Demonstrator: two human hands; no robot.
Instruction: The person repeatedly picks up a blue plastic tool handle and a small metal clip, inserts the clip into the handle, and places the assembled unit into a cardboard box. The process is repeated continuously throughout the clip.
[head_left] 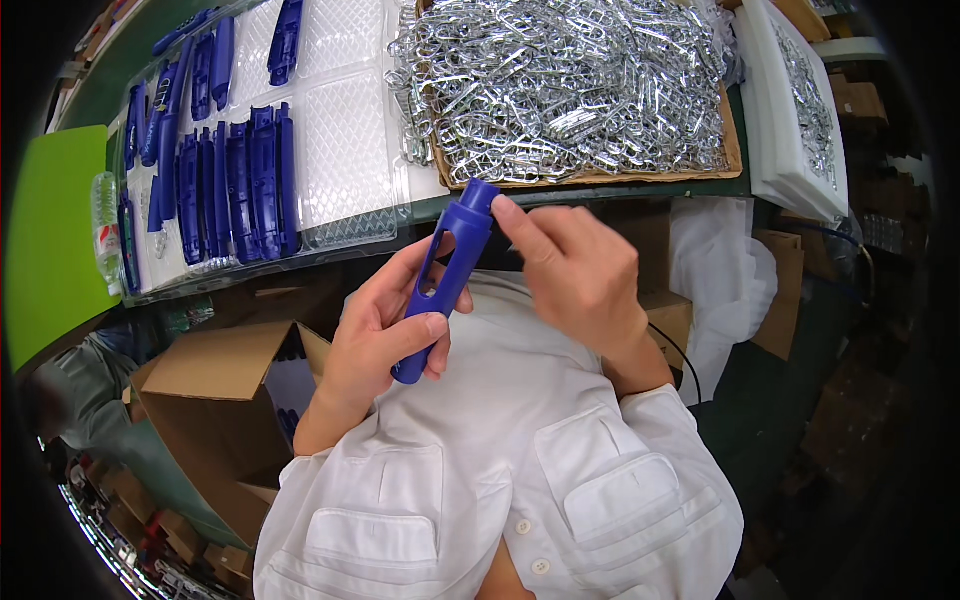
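A blue plastic handle (455,262), tube-shaped with a long oval slot in its side and a narrower collar at the top, stands tilted in front of my chest. My left hand (385,325) is closed round its lower half, the thumb lying across the front. At the top collar is my right hand (575,265), with its fingers curled and its thumb and forefinger tips against the collar's right edge. Whether something small sits between those tips is hidden.
Ahead, a shallow cardboard box (740,150) holds a heap of shiny metal clips. Left of it, clear plastic trays (345,130) carry several blue handle halves (250,185). A plastic bottle (106,235) lies by a green board (60,230). An open carton (205,370) stands below left.
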